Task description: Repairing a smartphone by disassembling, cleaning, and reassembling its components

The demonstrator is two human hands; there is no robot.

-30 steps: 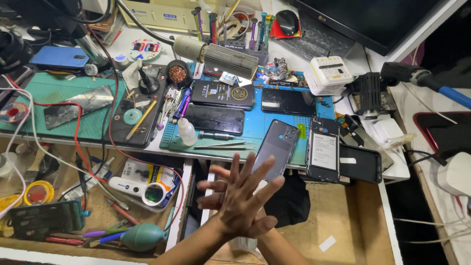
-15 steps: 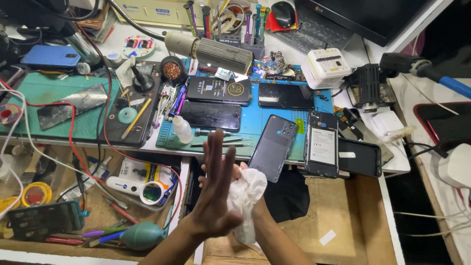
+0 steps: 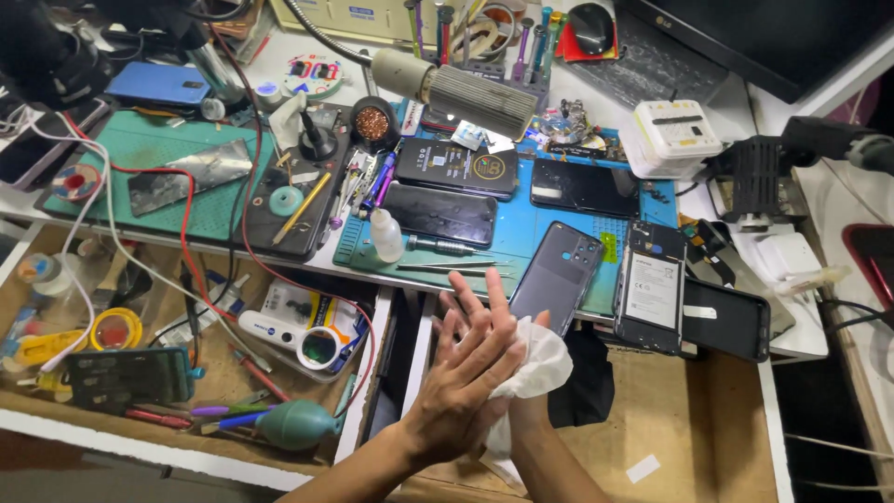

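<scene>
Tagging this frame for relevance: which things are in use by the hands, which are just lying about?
In use:
- left hand
- right hand, mostly hidden
- white tissue pressed between them

Lying about:
- grey phone back
- opened phone
- tweezers
- small white bottle
- teal air blower
</scene>
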